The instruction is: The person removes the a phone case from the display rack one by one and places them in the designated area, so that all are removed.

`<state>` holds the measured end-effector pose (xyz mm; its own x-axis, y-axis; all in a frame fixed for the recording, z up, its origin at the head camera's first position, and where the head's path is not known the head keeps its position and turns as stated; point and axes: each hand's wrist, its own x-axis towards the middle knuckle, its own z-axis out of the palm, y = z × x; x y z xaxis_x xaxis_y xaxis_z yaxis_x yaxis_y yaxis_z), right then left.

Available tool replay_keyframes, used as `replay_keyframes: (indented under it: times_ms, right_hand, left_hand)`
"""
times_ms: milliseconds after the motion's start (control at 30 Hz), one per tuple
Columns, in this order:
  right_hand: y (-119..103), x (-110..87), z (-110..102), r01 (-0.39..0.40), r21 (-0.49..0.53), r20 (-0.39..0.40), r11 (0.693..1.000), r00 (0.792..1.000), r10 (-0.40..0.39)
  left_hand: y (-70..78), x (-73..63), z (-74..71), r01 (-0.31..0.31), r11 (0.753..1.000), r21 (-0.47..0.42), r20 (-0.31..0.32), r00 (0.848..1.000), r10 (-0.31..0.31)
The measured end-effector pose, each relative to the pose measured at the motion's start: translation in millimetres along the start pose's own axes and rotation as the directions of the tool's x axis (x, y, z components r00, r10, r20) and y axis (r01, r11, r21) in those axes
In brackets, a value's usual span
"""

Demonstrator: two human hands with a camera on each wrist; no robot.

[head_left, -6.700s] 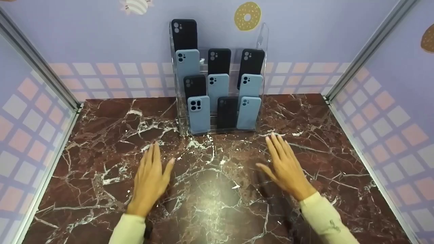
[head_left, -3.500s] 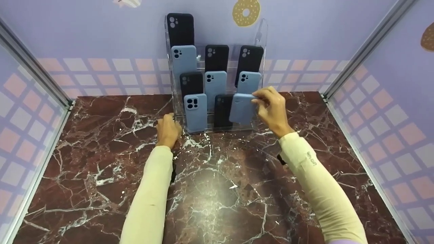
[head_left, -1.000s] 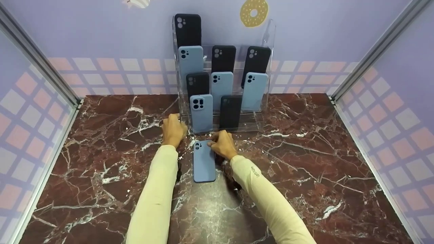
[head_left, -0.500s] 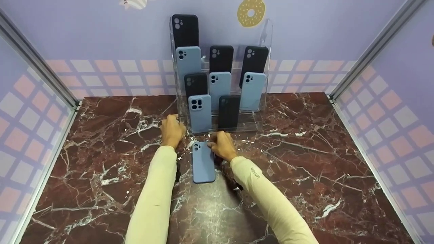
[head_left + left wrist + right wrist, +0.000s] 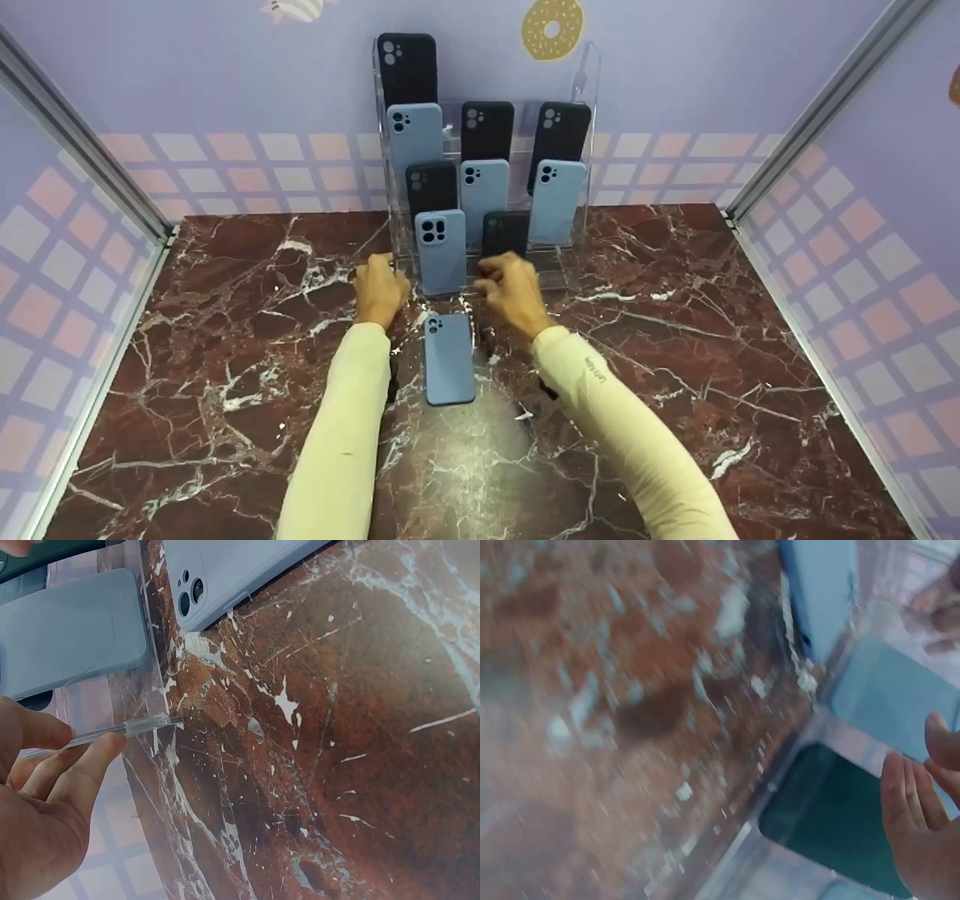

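My left hand [image 5: 381,291] pinches the side edge of the clear display stand [image 5: 553,264] between thumb and fingers, as the left wrist view shows. My right hand [image 5: 514,294] is in front of the stand's bottom row, close to a black phone case [image 5: 504,231] and covering its lower part. Its thumb and fingers are apart with nothing between them in the right wrist view. A blue phone case [image 5: 450,361] lies flat on the table before the stand, camera holes toward the far end. Left of the black one stands a blue case with a large camera frame [image 5: 441,259].
More black and blue phone cases, such as a top black one [image 5: 409,67] and a right-hand blue one [image 5: 557,202], lean in the stand's tiers. The brown marbled table [image 5: 225,337] meets a patterned wall [image 5: 247,75] behind the stand.
From flat on the table, the left hand went to the stand's edge. The right hand took the lower-right blue case out, laid it down, let go, and moved up toward the black case.
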<state>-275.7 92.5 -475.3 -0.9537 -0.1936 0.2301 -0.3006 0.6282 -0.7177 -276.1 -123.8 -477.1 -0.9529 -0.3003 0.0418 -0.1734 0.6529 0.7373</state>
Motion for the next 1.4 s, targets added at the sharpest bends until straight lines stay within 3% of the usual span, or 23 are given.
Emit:
replay_keyframes:
  times_ms: [167,467,600,933,1267,1400]
  right_hand:
    - [2,14.4,-20,0.048,-0.064,-0.143,0.997,0.988,-0.056]
    - [12,36.9,-42,0.079,-0.135,-0.325,0.988,0.938,-0.119]
    - [14,42.3,-45,0.053,-0.137,-0.338,0.989,0.936,-0.097]
    - [17,48.4,-43,-0.010,-0.136,-0.286,0.991,0.958,-0.029]
    - [23,50.4,-43,-0.007,-0.019,-0.363,1.000,0.932,-0.001]
    - [27,50.7,-42,0.028,0.027,-0.383,0.999,0.924,-0.016]
  left_hand:
    - [0.5,0.6,-0.8,-0.001,1.000,-0.009,0.006,1.000,0.001]
    - [-0.5,0.3,0.0,-0.006,1.000,-0.015,0.000,1.000,0.006]
    - [-0.9,0.6,0.4,-0.016,1.000,-0.013,0.001,1.000,0.016]
    - [-0.4,1.8,-0.3,-0.018,1.000,-0.020,0.003,1.000,0.018]
    - [-0.2,1.4,0.2,-0.018,1.000,-0.016,0.001,1.000,0.018]
    - [-0.7,1.6,0.4,-0.015,0.999,-0.030,-0.002,1.000,0.015]
